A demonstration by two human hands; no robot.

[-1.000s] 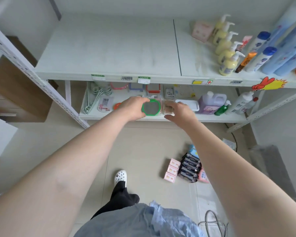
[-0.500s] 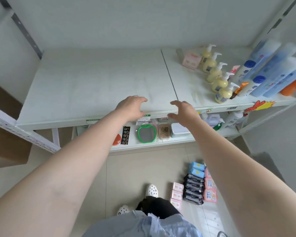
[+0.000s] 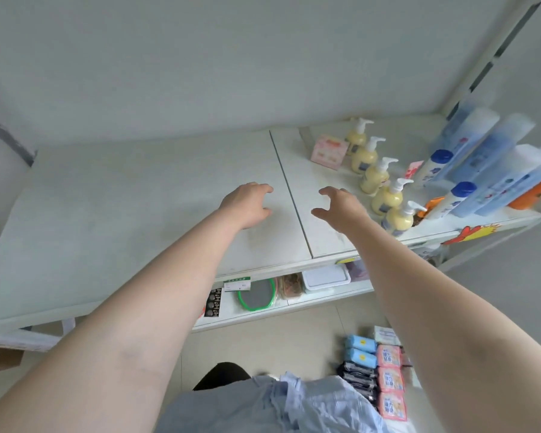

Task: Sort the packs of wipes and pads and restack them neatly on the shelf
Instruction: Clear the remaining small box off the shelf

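Note:
My left hand (image 3: 247, 204) and my right hand (image 3: 341, 207) hover side by side over the upper white shelf (image 3: 138, 198), near the seam between its two boards. Both have loosely curled fingers and hold nothing. One pink pack (image 3: 329, 151) stands at the back of this shelf. On the floor at the lower right lie the other packs: blue ones (image 3: 360, 350), pink ones (image 3: 390, 379) and dark ones (image 3: 358, 378), partly hidden by my right arm.
Yellow pump bottles (image 3: 378, 185) stand in a row right of my right hand, with blue and white bottles (image 3: 481, 170) behind them. The lower shelf holds a green-rimmed round item (image 3: 256, 296) and a white lidded box (image 3: 325, 278).
Both hands have risen from the lower shelf, where the left one touched the green-rimmed item, to above the upper shelf. The view has tilted upward.

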